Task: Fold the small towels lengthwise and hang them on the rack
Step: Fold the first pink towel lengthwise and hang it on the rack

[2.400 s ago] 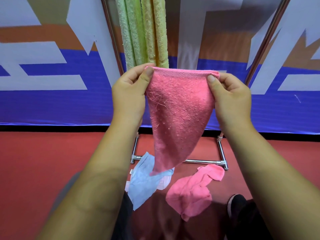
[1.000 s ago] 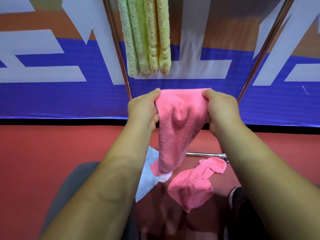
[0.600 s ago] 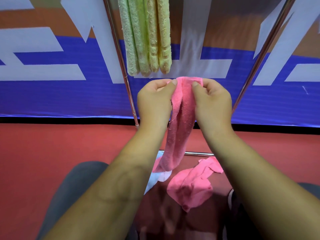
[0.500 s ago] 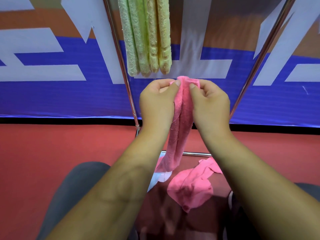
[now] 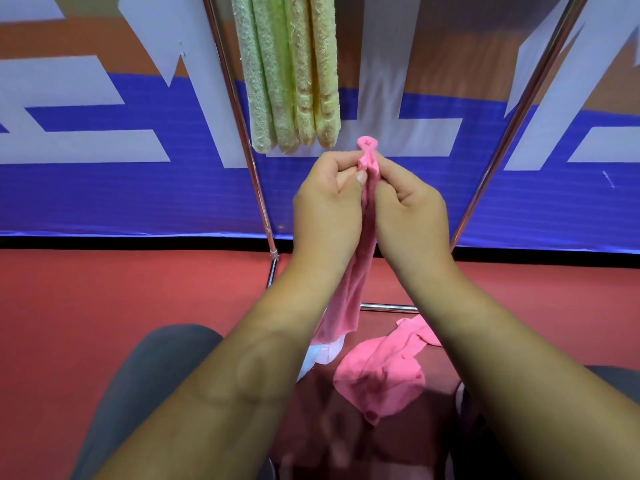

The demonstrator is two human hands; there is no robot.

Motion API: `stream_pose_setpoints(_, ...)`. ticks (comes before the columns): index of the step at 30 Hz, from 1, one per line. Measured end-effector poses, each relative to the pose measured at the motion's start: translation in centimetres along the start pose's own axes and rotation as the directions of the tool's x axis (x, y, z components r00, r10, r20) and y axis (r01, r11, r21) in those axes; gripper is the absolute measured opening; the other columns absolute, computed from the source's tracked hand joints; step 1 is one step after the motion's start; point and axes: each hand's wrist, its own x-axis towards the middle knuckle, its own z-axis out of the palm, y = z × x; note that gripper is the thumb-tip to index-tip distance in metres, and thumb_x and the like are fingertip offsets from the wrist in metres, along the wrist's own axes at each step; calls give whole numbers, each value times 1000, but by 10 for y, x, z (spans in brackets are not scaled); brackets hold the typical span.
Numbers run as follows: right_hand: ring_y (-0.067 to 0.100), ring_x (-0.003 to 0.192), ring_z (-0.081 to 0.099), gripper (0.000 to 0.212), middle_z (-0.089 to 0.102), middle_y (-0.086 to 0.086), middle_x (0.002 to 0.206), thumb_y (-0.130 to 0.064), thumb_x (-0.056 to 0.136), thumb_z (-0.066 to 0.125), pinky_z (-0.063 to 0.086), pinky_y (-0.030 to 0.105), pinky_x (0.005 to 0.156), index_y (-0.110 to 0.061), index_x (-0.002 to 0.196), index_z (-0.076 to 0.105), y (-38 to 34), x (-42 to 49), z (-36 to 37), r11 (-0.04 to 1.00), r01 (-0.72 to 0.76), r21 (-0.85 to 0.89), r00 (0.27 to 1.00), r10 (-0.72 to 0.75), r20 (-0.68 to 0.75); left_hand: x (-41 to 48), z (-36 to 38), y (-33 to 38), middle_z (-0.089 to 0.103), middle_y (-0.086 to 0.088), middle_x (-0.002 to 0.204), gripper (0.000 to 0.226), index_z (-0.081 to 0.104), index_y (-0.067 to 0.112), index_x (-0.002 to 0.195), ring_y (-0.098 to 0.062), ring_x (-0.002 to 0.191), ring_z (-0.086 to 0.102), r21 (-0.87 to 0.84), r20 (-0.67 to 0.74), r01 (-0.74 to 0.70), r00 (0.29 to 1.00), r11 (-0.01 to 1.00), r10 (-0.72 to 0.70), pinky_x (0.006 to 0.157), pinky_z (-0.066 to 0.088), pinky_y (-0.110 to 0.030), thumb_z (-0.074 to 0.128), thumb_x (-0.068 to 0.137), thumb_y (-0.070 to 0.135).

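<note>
I count one blue, white and orange banner (image 5: 104, 188) filling the back, with its lower edge meeting one red floor (image 5: 104, 299); one chrome rack (image 5: 242, 133) stands before it, and I see two slanted poles and one low crossbar (image 5: 388, 308); four folded strips of green and yellow towel (image 5: 291, 74) hang close by the left pole, leaving an open span across to the right pole; the left hand (image 5: 329, 209) and right hand (image 5: 412, 209) are pressed together just below those strips, both pinching the top of one pink towel (image 5: 356, 289), which is gathered narrow and hangs between the forearms; on the floor lie a second pink towel (image 5: 381, 375), crumpled, and one pale blue cloth (image 5: 322, 355), mostly hidden behind the left forearm.
</note>
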Motion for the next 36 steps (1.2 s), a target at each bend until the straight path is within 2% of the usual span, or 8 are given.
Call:
stream_pose_setpoints(4, -3, 66, 59, 50, 77, -21, 87, -12, 105, 54, 47, 16, 64, -44, 139, 72, 2, 2, -4, 1000, -12, 14, 1000, 12, 27, 1, -1, -4, 82, 3, 95, 25, 72, 31, 106, -16, 87, 74, -53, 70, -2, 998, 999, 6, 92, 61, -57, 60, 101, 9)
stream_pose_setpoints(9, -7, 122, 68, 38, 76, -19, 131, -13, 104, 65, 55, 17, 102, -32, 134, 78, 2, 6, -8, 988, -5, 156, 999, -2, 46, 1, -3, -2, 83, -7, 105, 25, 77, 17, 117, -20, 103, 78, -196, 116, 32, 993, 980, -9, 103, 59, -53, 66, 101, 0)
stream_pose_setpoints(16, 11, 114, 76, 26, 80, -11, 119, -17, 97, 77, 62, 44, 102, -25, 122, 80, 10, 18, -16, 977, -40, 209, 999, 45, -19, 6, -7, 5, 79, -14, 121, 33, 70, 3, 135, -24, 115, 76, -282, 242, 90, 970, 955, -20, 101, 61, -39, 65, 103, -2)
stream_pose_setpoints(20, 7, 121, 72, 30, 79, -8, 121, -16, 94, 82, 63, 41, 102, -19, 123, 75, 15, 23, -18, 960, -85, 266, 996, 91, -12, 11, -11, 7, 79, -17, 118, 34, 70, -1, 130, -24, 107, 78, -297, 269, 82, 963, 952, 1, 87, 61, -29, 70, 96, -7)
stream_pose_setpoints(25, 25, 124, 73, 40, 79, 7, 125, -22, 93, 83, 56, 52, 113, -12, 131, 73, 25, 30, -20, 917, -182, 355, 980, 140, 140, 16, -12, 7, 81, -12, 102, 22, 73, 7, 116, -18, 89, 77, -292, 256, 65, 967, 954, 12, 78, 62, -29, 71, 97, -5)
stream_pose_setpoints(29, 27, 116, 75, 34, 79, 14, 124, -17, 98, 77, 59, 42, 106, -10, 132, 76, 23, 32, -22, 886, -217, 409, 961, 120, 249, 21, -15, 7, 80, -9, 92, 18, 75, 5, 115, -16, 80, 74, -313, 220, 64, 976, 948, 7, 77, 60, -29, 70, 99, -1)
stream_pose_setpoints(33, 36, 126, 72, 34, 79, 16, 124, -12, 94, 80, 54, 53, 114, -7, 128, 77, 15, 31, -24, 911, -107, 399, 984, 40, 171, 27, -18, 12, 80, -9, 99, 19, 77, 8, 113, -16, 88, 70, -365, 182, 64, 983, 929, 4, 84, 56, -34, 71, 98, 0)
stream_pose_setpoints(36, 25, 116, 76, 28, 82, 10, 117, -13, 95, 82, 61, 45, 105, -8, 122, 79, 0, 31, -25, 933, -10, 360, 996, -23, 87, 30, -20, 19, 79, -5, 101, 18, 78, 13, 113, -16, 94, 71, -406, 159, 59, 987, 912, 7, 83, 58, -36, 73, 98, 5)
